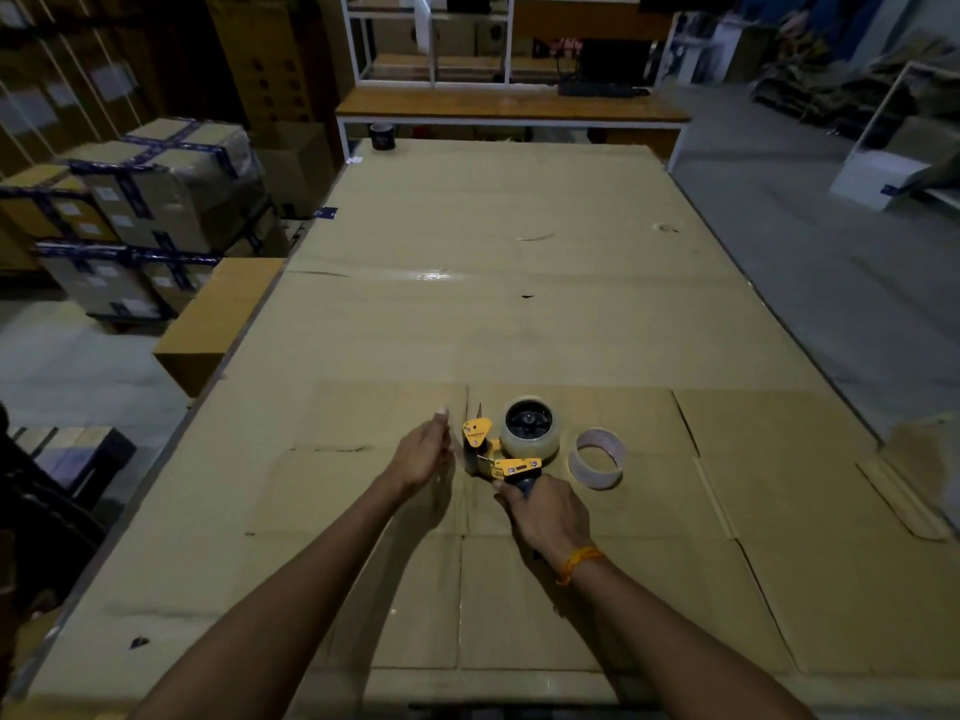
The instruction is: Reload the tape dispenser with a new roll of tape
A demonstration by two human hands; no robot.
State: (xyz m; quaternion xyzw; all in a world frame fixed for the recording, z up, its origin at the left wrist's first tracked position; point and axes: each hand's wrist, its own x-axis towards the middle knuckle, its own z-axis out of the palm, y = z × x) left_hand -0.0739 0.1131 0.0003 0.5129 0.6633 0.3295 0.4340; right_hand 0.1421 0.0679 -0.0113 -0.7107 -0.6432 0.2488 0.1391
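The right hand [545, 514] is wrapped tight around the dark handle of the tape dispenser [501, 452], most likely to keep it from sliding on the table while the other hand works. The left hand [423, 454] is just beside the yellow front of the dispenser, where the cutting blade is. Its fingers are close together and pointing up, and it looks like it may be pinching the loose end of the tape, but clear tape is too hard to see, so I cannot tell if it holds anything. A roll of tape [531, 428] already sits on the black wheel of the dispenser, so the new roll seems to be in place, and the job left is likely pulling the end through to the blade. A thin ring [597, 458], which looks like the used-up roll, lies on the table just to the right of the dispenser, out of the way. All of this rests on flat cardboard sheets [493, 314] that cover the big table. Taped boxes [156, 200] are stacked far off to the left.
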